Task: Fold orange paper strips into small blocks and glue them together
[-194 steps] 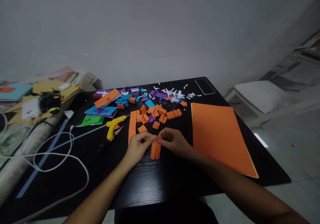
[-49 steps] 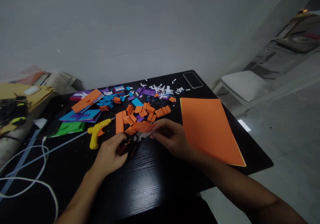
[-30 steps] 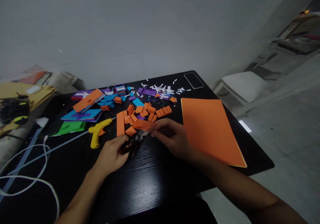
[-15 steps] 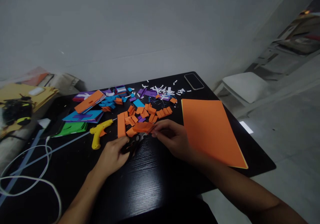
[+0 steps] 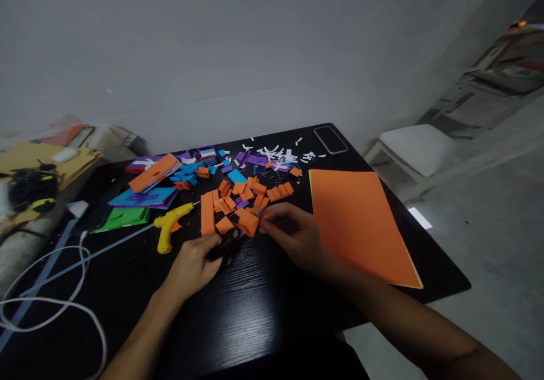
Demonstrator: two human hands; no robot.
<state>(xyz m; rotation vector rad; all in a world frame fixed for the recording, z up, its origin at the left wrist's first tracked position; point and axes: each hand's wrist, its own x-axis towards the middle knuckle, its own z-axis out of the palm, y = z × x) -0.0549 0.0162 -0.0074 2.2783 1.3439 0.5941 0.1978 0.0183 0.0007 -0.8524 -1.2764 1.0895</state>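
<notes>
My left hand (image 5: pixel 193 264) grips the handles of black scissors (image 5: pixel 229 243), whose blades point up and right under a folded orange paper strip (image 5: pixel 249 222). My right hand (image 5: pixel 293 235) pinches the right end of that strip with thumb and fingertips, just above the black table (image 5: pixel 255 312). Several small cut orange pieces (image 5: pixel 255 190) lie right behind the strip. A longer orange strip (image 5: pixel 207 213) lies flat to its left.
A large orange sheet (image 5: pixel 359 221) lies to the right of my right hand. A yellow glue gun (image 5: pixel 166 227) with a white cable (image 5: pixel 51 306) lies to the left. Blue, purple and green paper stacks (image 5: pixel 142 196) and white scraps (image 5: pixel 280 152) sit behind. A phone (image 5: pixel 330 140) lies at the far corner.
The scissors went from open to shut under the orange strip, and the strip now shows shorter and tilted. Both hands stayed in nearly the same place.
</notes>
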